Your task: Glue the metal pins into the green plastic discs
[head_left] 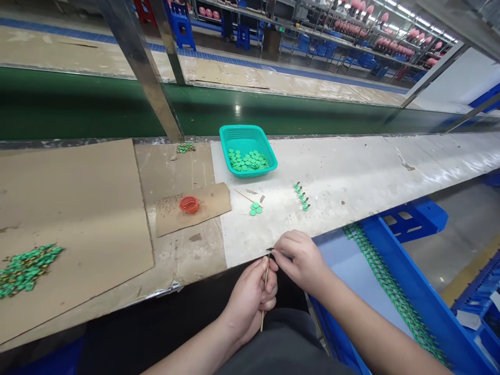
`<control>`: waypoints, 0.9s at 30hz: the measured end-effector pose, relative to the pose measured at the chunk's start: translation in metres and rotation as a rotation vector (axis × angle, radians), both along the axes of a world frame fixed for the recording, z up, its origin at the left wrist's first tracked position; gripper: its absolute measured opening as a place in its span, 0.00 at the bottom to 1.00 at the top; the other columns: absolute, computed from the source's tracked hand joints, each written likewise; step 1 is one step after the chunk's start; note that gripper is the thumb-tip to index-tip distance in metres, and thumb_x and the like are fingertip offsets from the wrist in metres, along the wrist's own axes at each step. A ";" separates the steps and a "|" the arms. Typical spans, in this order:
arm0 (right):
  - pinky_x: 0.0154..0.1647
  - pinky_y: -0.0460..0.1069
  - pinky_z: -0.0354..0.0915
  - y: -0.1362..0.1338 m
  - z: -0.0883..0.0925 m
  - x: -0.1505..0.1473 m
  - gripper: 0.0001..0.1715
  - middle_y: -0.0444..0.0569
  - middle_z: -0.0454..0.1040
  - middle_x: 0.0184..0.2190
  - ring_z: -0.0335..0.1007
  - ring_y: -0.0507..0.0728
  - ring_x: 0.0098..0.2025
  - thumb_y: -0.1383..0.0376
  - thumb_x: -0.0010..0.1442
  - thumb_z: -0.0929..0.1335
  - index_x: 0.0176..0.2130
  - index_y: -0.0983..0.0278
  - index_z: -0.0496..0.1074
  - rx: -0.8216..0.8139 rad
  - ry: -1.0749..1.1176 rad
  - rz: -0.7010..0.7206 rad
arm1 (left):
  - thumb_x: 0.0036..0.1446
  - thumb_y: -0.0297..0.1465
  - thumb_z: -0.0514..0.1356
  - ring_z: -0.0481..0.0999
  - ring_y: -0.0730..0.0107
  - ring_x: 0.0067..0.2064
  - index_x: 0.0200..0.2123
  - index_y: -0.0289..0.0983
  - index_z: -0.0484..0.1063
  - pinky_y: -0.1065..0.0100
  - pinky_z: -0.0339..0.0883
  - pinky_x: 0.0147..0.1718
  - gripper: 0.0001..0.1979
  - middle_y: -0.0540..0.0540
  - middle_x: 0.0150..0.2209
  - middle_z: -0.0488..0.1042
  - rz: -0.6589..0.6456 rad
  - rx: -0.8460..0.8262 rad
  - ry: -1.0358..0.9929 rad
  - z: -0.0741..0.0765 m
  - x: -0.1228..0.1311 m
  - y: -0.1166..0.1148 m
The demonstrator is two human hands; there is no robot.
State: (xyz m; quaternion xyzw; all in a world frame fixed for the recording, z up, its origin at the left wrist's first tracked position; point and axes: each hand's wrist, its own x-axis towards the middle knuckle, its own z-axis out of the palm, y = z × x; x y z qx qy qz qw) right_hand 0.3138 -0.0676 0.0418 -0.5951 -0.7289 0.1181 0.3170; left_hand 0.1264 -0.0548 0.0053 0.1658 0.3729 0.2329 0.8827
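Note:
My left hand (pixel 255 291) is closed around a thin wooden stick (pixel 266 278), which points up toward the table edge. Its fingers also meet near a small dark piece (pixel 269 250) at the stick's upper end. My right hand (pixel 299 258) pinches at that dark piece from the right, with thumb and forefinger together. Beyond my hands, a few loose green discs (pixel 255 209) lie on the white sheet beside another thin stick (pixel 244 195). To the right stands a short row of green discs with dark upright pieces (pixel 301 196).
A turquoise basket (pixel 269 151) holds green discs. A small red dish (pixel 189 204) sits on cardboard (pixel 214 200). A heap of green pieces (pixel 29 268) lies at left, a smaller pile (pixel 185 148) behind. A blue bin (pixel 414 271) with rows of green pieces (pixel 390 286) is at right.

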 end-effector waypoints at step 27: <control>0.44 0.54 0.66 0.001 -0.001 0.000 0.15 0.45 0.78 0.33 0.76 0.59 0.38 0.73 0.74 0.72 0.35 0.57 0.74 -0.006 0.001 -0.009 | 0.80 0.49 0.67 0.53 0.80 0.23 0.46 0.38 0.75 0.75 0.50 0.20 0.19 0.59 0.28 0.63 0.002 0.024 0.016 -0.005 -0.003 -0.002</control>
